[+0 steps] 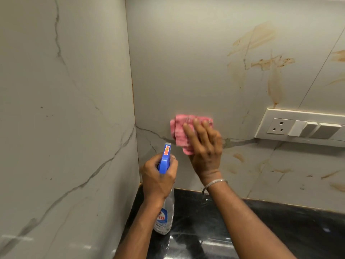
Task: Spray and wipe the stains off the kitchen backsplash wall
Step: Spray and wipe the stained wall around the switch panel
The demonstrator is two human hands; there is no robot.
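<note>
The right hand [204, 146] is lying flat with fingers spread, pressing a pink cloth [179, 128] against the backsplash wall [186, 62]. The cloth is peeking out above and left of the fingers. The left hand [158, 176], just below and beside the right one, is gripping the spray bottle [165, 215] around its blue top. Brown stains [255, 40] are showing up high, to the right of the right hand.

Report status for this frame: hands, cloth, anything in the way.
Left hand grips spray bottle, nozzle toward wall. Right hand presses pink cloth flat on backsplash. Orange stains show upper right; switch panel close right of cloth.
</note>
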